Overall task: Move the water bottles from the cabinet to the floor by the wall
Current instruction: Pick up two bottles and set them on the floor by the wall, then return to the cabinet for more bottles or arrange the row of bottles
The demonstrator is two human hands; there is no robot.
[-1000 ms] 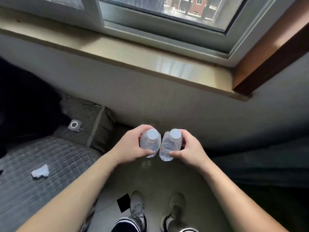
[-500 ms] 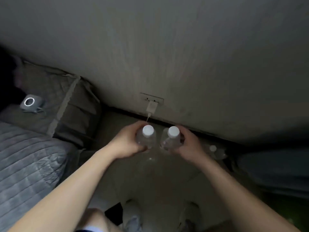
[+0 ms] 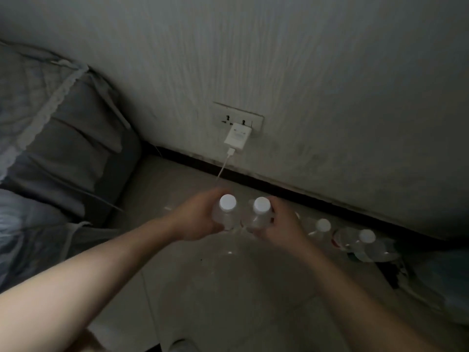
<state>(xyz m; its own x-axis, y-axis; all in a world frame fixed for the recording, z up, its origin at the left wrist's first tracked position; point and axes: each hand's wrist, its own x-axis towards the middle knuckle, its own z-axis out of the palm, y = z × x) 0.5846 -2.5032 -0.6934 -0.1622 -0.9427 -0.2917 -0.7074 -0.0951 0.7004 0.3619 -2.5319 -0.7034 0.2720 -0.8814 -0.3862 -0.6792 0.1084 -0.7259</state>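
My left hand [image 3: 196, 219] grips a clear water bottle with a white cap [image 3: 227, 202]. Beside it, my right hand [image 3: 280, 224] grips a second clear bottle with a white cap [image 3: 262, 205]. Both bottles are upright, side by side, low over the floor close to the dark skirting of the wall [image 3: 330, 72]. To the right, two more white-capped bottles [image 3: 322, 226] [image 3: 368, 240] stand on the floor along the wall. Whether the held bottles touch the floor is not clear in the dim light.
A white charger [image 3: 238, 136] is plugged into a wall socket [image 3: 237, 115] just above, its cable running down towards my hands. A grey bed with a pillow [image 3: 63, 138] fills the left. A bluish object [image 3: 446, 280] lies at the right edge.
I have bent lower; the window has left the view and the wall base and floor are closer. Both hands have carried the bottles down towards the floor by the wall.
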